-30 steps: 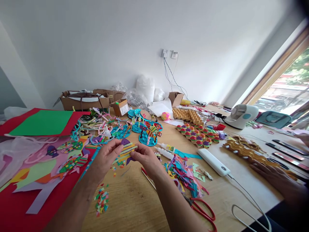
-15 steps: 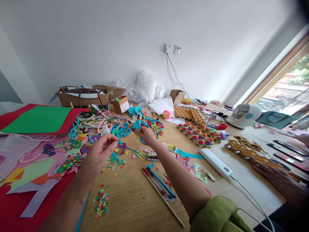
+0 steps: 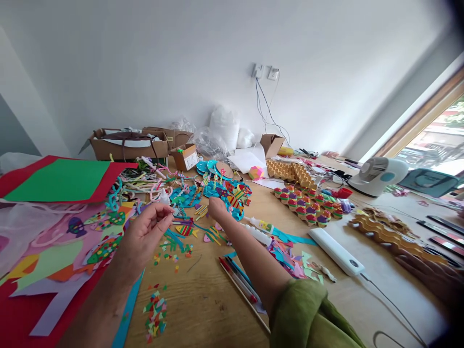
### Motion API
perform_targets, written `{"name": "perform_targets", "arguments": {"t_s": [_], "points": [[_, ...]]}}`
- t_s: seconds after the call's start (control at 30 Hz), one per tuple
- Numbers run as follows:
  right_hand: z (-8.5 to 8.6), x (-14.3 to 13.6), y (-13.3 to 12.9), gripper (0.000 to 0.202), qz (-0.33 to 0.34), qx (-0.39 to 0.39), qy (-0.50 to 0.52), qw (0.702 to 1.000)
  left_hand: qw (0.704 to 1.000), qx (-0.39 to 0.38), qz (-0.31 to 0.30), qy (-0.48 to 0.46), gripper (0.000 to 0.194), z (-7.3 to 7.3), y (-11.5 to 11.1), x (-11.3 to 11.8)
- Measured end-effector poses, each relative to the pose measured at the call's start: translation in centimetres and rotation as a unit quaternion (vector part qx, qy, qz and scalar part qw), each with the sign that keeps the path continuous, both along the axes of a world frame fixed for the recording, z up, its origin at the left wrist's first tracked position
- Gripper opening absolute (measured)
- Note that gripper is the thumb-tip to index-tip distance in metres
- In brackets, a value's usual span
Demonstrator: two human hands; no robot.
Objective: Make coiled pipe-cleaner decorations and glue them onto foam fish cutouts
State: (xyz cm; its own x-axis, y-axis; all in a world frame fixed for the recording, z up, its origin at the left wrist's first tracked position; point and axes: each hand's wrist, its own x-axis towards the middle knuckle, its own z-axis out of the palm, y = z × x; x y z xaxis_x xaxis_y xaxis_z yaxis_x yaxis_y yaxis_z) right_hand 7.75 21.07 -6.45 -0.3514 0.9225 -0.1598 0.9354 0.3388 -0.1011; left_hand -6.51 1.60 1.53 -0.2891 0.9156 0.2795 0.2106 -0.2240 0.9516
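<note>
My left hand (image 3: 149, 227) is raised over the left-middle of the table, thumb and forefinger pinched together; anything between the tips is too small to make out. Just behind it shows the white nozzle of a glue bottle (image 3: 164, 197). Farther forward, my right hand (image 3: 218, 210) is closed with its back to me, so its fingertips are hidden. Yellow-striped paper (image 3: 200, 211) shows by its left side; I cannot tell whether the hand grips it. Below lie a striped paper fish (image 3: 185, 230) and a pink-headed paper fish (image 3: 210, 237). Small paper scraps (image 3: 155, 309) lie nearer me.
Pens (image 3: 237, 280) and a stick lie under my right forearm. Painted egg cartons (image 3: 308, 205), a white power bank (image 3: 337, 251) with a cable and a fan (image 3: 379, 175) stand rightward. Another person's hand (image 3: 427, 270) rests at right. Coloured sheets (image 3: 61, 181) cover the left.
The view has turned slightly left, so the scene sits farther right. My right hand has come down and nearer. The left hand keeps its pinch. A second hand at the far right edge is gone from view.
</note>
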Motion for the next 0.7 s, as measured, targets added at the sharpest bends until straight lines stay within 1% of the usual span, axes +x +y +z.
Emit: {"name": "perform_targets", "arguments": {"t_s": [0.07, 0.13, 0.23, 0.33, 0.47, 0.7], "points": [[0.3, 0.5, -0.8, 0.029, 0.020, 0.016, -0.019, 1.000, 1.000, 0.001, 0.008, -0.001, 0.021, 0.0, 0.0, -0.1], [0.5, 1.2, -1.4, 0.028, 0.051, 0.012, -0.038, 0.998, 1.000, 0.005, 0.009, 0.005, 0.022, 0.0, 0.0, -0.1], [0.5, 2.2, -1.9, 0.028, 0.101, -0.022, -0.071, 0.992, 1.000, 0.012, -0.009, 0.020, 0.021, 0.0, -0.1, 0.2], [0.2, 2.7, -2.1, 0.028, 0.130, -0.055, -0.105, 0.984, 0.998, 0.006, -0.039, 0.042, 0.018, 0.1, -0.2, 0.7], [0.1, 2.7, -2.2, 0.029, 0.138, -0.074, -0.140, 0.978, 0.995, -0.004, -0.068, 0.069, 0.016, 0.3, -0.3, 1.0], [0.5, 2.6, -2.3, 0.030, 0.127, -0.082, -0.167, 0.974, 0.994, -0.015, -0.070, 0.077, 0.019, 0.1, -0.3, 0.7]]}}
